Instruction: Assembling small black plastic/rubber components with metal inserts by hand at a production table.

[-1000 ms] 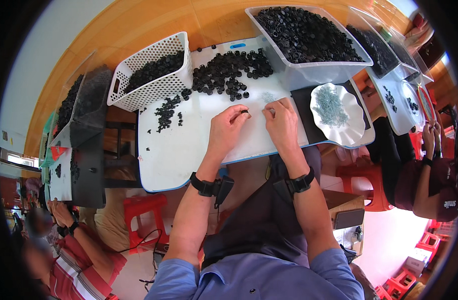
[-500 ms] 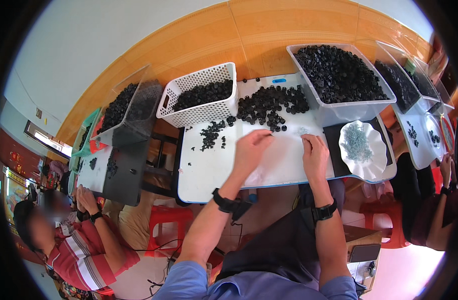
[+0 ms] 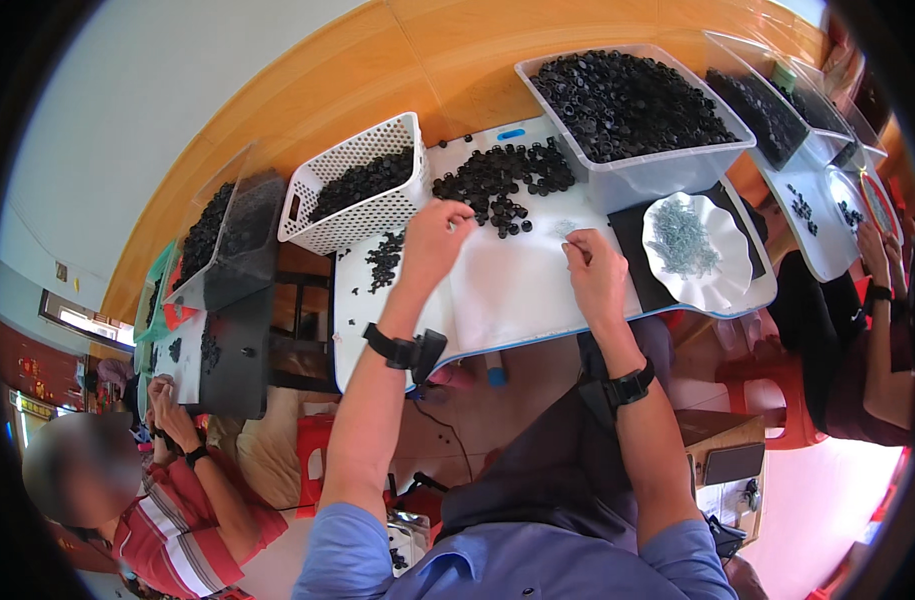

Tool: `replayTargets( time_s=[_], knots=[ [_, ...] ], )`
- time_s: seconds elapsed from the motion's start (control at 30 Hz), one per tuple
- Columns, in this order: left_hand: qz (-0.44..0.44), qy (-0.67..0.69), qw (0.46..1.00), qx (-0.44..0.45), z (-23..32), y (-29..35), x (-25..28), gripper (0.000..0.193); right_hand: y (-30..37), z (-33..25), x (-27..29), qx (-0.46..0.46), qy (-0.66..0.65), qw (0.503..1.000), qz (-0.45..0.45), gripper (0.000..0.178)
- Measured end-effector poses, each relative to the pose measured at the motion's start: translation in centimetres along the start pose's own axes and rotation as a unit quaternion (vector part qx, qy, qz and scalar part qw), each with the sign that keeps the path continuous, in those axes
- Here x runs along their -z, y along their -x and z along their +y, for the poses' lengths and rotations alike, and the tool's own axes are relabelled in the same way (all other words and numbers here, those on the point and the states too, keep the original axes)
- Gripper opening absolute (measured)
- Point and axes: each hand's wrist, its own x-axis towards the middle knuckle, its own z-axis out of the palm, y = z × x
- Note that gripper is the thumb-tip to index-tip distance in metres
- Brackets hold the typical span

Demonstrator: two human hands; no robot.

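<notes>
White table [image 3: 512, 285]: left hand [image 3: 434, 245], now nearer the basket [image 3: 362, 218], and right hand [image 3: 597, 272] curl, grips unclear; black caps [image 3: 497, 177], axes indistinct.

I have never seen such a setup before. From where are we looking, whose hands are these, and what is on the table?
No machine here: these are a person's bare hands, seen from a fisheye camera worn on the head, so straight edges bend. The left hand is beside a pile of black round parts; the right hand is near some thin pieces. Whether either holds anything is too small to tell. On the white table are also a perforated basket, a plastic bin and a wavy dish.
</notes>
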Motion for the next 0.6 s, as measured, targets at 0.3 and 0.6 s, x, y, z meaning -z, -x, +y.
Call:
replayTargets(
  time_s=[0.3, 0.6],
  knots=[
    [-0.017, -0.05, 0.996, 0.075, 2.0, 1.4, -5.6, 0.03, 0.2, -0.4, 0.8, 0.012, 0.001, 1.0, -0.009, 0.01],
    [-0.013, 0.102, 0.989, 0.102, 7.4, 4.9, -7.3, 0.024, 0.0, -0.9, 1.9, -0.07, -0.153, 0.984, -0.056, 0.014]
  ],
)
